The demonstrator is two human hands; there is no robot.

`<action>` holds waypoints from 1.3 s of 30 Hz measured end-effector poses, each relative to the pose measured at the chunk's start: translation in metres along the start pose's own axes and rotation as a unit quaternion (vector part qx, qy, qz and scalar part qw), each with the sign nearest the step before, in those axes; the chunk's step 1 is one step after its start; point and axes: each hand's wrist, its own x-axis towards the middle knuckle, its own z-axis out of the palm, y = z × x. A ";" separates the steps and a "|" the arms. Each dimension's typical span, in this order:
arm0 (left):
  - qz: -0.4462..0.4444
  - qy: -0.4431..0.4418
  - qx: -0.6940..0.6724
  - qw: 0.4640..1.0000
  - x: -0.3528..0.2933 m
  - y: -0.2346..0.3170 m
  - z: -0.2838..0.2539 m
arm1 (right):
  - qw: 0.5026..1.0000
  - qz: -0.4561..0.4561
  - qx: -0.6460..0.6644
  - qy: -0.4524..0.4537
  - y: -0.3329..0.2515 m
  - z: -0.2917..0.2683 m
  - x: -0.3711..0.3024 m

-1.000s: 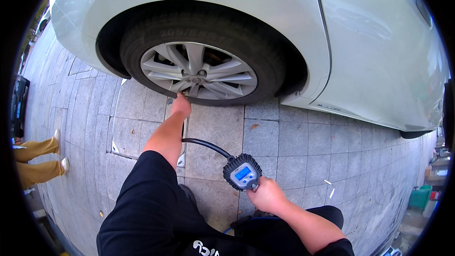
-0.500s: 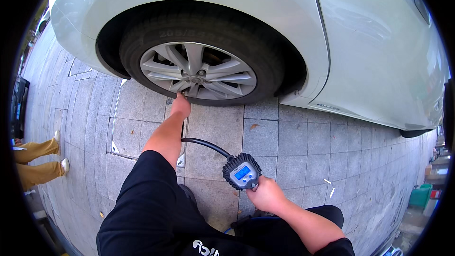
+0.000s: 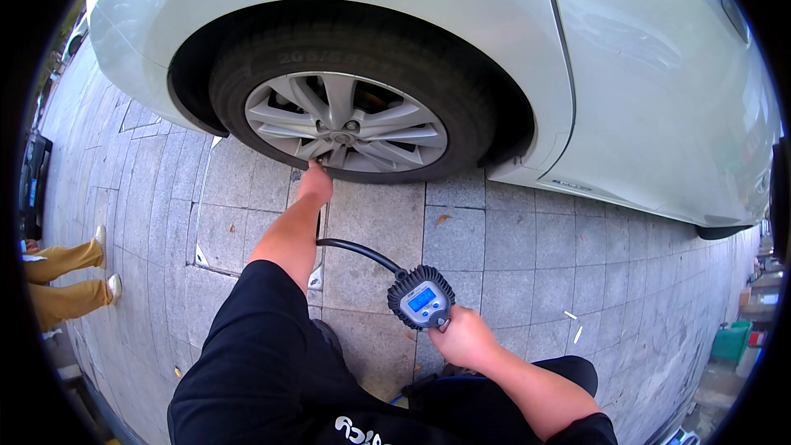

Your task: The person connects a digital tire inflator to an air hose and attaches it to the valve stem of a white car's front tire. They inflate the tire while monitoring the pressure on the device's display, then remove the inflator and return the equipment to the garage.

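My right hand (image 3: 466, 341) is closed around the handle of a digital tire inflator gauge (image 3: 421, 297), which has a black ribbed guard, a lit blue screen and small buttons. A black rubber hose (image 3: 362, 248) curves left from the gauge and passes out of sight behind my left forearm. Up at the lower edge of the silver alloy wheel (image 3: 338, 115), my left hand (image 3: 315, 185) has its fingers closed against the rim. What they grip is hidden by the hand. Around the rim is the black tire (image 3: 465, 128), standing on the paving.
The pale car's body (image 3: 659, 82) arches over the wheel and runs off to the right. Grey paving slabs (image 3: 511, 239) lie underfoot. At the far left stands a person in tan trousers (image 3: 70, 264). A green bin (image 3: 732, 339) is at the right edge.
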 end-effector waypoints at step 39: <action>0.005 0.007 0.012 1.000 0.006 -0.008 0.007 | 1.000 -0.013 -0.008 0.018 -0.005 -0.003 -0.004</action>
